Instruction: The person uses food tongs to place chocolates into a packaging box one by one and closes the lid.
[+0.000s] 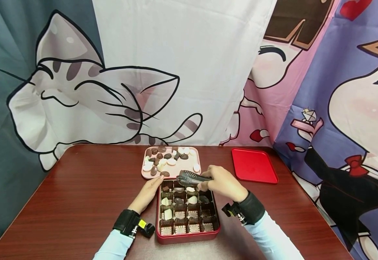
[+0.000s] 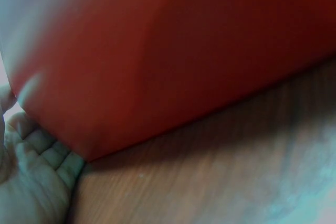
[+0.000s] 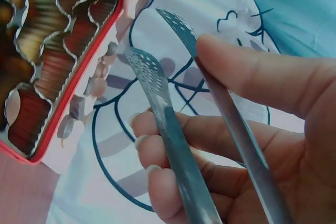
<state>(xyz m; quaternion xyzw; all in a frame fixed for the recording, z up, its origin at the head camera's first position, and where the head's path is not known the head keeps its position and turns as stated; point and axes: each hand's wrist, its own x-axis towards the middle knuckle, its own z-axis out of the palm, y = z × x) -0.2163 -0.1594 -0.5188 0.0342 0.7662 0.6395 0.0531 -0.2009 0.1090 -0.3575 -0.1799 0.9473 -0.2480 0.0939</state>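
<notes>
A red box (image 1: 189,238) with a brown divided insert stands at the table's front middle. Chocolates lie in its back rows, among them a white piece (image 1: 168,214) in the left column; the front-row cells show bare bottoms. My left hand (image 1: 147,194) holds the box at its back left corner, fingers bent round the corner in the left wrist view. In my right hand (image 1: 224,183) are metal tongs (image 1: 189,178) with perforated tips, gripped between thumb and fingers above the box's back edge. The right wrist view shows the tong tips (image 3: 149,72) apart with nothing between them.
Behind the box lies a pink tray (image 1: 147,175) bearing several dark, brown and white chocolates. A red tray (image 1: 254,164) is at the back right of the wooden table (image 1: 94,195). A printed cartoon curtain (image 1: 189,43) hangs just beyond the table's back edge.
</notes>
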